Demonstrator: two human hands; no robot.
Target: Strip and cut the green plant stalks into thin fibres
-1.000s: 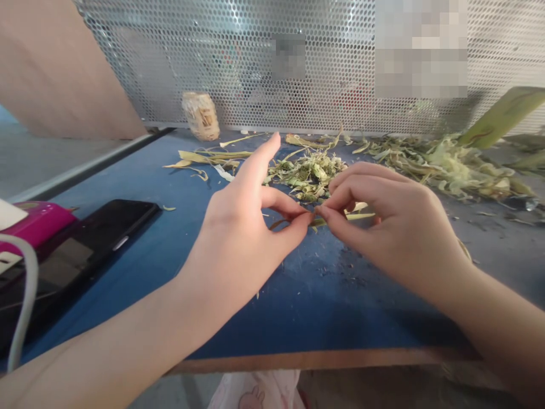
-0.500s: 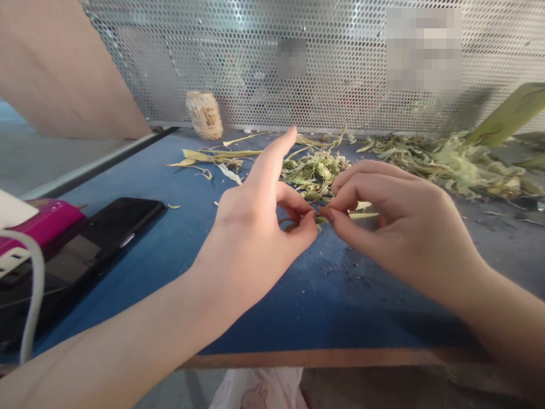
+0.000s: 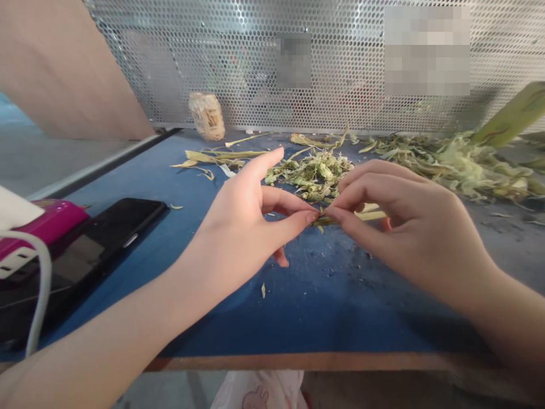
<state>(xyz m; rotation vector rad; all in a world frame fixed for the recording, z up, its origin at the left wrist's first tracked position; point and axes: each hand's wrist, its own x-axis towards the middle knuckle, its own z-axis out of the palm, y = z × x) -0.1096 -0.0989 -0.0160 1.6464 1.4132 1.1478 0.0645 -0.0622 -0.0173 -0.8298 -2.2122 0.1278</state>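
Plant strip (image 3: 325,219) (partly hidden), between left grip (image 3: 238,224) and right grip (image 3: 409,230), pinched by both

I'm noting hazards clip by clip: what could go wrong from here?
The left hand and right hand pinch close together at a thin plant strip, largely hidden by the fingers, so it could tear or slip unnoticed. The pile of plant scraps lies just beyond and might get knocked about. The white cable runs down close to the left forearm, so an arm movement might snag it.
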